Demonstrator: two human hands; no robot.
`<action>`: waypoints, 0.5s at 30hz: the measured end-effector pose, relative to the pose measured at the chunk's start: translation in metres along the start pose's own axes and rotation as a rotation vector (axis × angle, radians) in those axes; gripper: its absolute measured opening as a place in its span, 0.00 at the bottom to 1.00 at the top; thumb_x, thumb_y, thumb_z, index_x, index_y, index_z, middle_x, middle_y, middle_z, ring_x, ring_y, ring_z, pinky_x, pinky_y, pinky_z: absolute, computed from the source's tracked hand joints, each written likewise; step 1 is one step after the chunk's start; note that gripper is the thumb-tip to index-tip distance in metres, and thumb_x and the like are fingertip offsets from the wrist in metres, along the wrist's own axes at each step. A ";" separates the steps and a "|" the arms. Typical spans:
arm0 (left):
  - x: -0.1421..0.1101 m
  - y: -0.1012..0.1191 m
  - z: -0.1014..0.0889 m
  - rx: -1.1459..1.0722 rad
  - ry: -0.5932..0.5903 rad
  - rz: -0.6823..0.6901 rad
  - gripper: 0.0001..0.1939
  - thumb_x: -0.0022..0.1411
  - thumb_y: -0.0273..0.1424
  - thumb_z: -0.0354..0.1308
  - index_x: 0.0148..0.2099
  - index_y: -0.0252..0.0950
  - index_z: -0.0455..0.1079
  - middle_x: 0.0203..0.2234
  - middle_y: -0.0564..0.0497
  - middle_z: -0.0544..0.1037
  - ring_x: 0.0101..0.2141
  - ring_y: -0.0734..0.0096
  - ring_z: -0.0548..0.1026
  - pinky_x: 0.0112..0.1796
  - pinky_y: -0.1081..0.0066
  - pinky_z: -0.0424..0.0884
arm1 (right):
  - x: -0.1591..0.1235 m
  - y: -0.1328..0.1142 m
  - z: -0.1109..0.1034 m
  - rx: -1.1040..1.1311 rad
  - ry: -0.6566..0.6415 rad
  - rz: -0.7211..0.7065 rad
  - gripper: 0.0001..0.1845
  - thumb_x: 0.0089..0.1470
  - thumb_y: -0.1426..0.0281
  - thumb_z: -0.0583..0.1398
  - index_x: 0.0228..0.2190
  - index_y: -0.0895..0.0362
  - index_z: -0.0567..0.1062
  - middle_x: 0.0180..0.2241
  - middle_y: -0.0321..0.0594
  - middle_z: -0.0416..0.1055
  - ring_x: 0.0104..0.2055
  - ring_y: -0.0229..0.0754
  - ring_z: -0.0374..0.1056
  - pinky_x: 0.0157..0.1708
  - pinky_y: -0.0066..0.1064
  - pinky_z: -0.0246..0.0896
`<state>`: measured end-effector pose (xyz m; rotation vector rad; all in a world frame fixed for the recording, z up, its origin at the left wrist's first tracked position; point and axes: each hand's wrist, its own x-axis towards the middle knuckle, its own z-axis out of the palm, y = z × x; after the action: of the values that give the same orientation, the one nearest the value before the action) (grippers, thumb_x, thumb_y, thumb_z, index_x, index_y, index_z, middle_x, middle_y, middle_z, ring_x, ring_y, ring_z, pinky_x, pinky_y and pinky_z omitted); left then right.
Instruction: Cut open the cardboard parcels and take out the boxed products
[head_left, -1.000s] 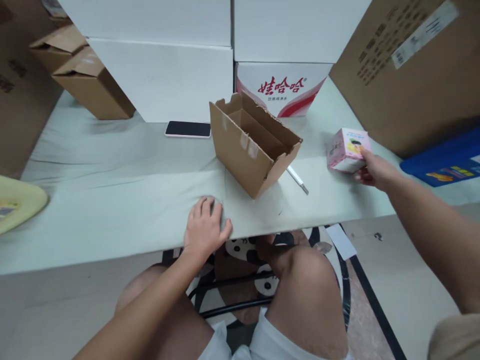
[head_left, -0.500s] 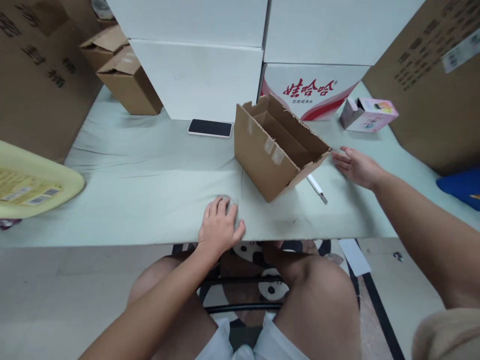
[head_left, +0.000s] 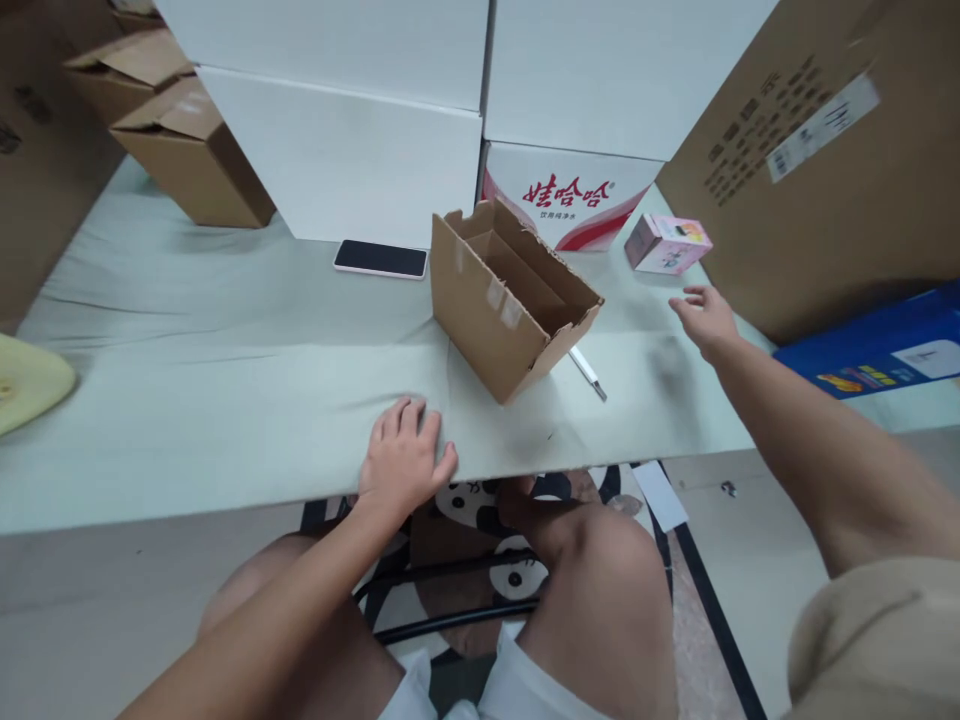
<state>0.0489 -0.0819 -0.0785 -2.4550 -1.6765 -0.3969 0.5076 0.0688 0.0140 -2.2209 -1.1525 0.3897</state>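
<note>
My left hand (head_left: 405,452) lies flat near the table's front edge, fingers a little apart and nothing in it. Raised above the table on the right, my right hand (head_left: 705,318) is empty with its fingers apart, just short of a small pink box (head_left: 669,244). An open-topped cardboard box (head_left: 491,312) with ragged upper edges stands between my hands. By its right side lies a white-handled, pen-like tool (head_left: 588,373) with a metal tip; its far end is hidden behind the box.
A dark-screened phone (head_left: 381,259) lies behind my left hand. White boxes (head_left: 345,160) are stacked at the back, one with red lettering. Smaller brown boxes (head_left: 199,155) stand at back left, a yellow bottle (head_left: 34,385) at far left, a blue package (head_left: 877,345) at right.
The view has turned to the right. My right hand has moved away from the cardboard box's corner towards the pink box. My left hand stays resting on the table.
</note>
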 end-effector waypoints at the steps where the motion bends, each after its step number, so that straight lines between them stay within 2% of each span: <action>1: 0.000 -0.001 0.001 0.015 0.026 0.018 0.20 0.66 0.38 0.54 0.49 0.30 0.76 0.52 0.31 0.77 0.57 0.38 0.73 0.55 0.48 0.72 | 0.013 -0.010 0.002 -0.050 0.033 -0.025 0.25 0.59 0.63 0.63 0.56 0.56 0.70 0.61 0.53 0.68 0.61 0.51 0.67 0.66 0.48 0.59; 4: 0.000 -0.004 0.002 0.052 0.070 0.061 0.18 0.65 0.38 0.54 0.47 0.30 0.76 0.51 0.32 0.77 0.55 0.39 0.73 0.53 0.48 0.72 | 0.054 -0.042 0.011 -0.163 0.106 -0.090 0.31 0.59 0.64 0.64 0.61 0.58 0.68 0.65 0.57 0.62 0.67 0.52 0.59 0.70 0.45 0.50; 8: 0.001 -0.006 -0.001 0.064 0.069 0.087 0.16 0.65 0.36 0.54 0.45 0.30 0.75 0.50 0.31 0.76 0.55 0.39 0.72 0.52 0.49 0.71 | 0.100 -0.072 0.029 -0.263 0.181 -0.108 0.37 0.59 0.59 0.64 0.65 0.59 0.64 0.66 0.58 0.58 0.67 0.55 0.60 0.67 0.47 0.52; 11: 0.001 -0.006 -0.004 0.047 0.056 0.086 0.14 0.65 0.35 0.53 0.45 0.31 0.75 0.50 0.32 0.75 0.56 0.40 0.71 0.53 0.49 0.70 | 0.127 -0.074 0.043 -0.360 0.206 -0.129 0.35 0.60 0.57 0.63 0.63 0.60 0.66 0.65 0.58 0.61 0.66 0.54 0.62 0.66 0.46 0.53; 15: 0.001 -0.007 -0.004 0.052 0.038 0.084 0.14 0.66 0.34 0.53 0.45 0.31 0.74 0.50 0.32 0.75 0.56 0.40 0.71 0.53 0.49 0.69 | 0.150 -0.062 0.055 -0.434 0.171 -0.099 0.23 0.63 0.66 0.58 0.58 0.58 0.74 0.58 0.56 0.70 0.57 0.50 0.65 0.56 0.43 0.57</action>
<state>0.0422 -0.0797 -0.0745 -2.4544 -1.5426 -0.3821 0.5276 0.2393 0.0122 -2.4874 -1.3442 -0.1034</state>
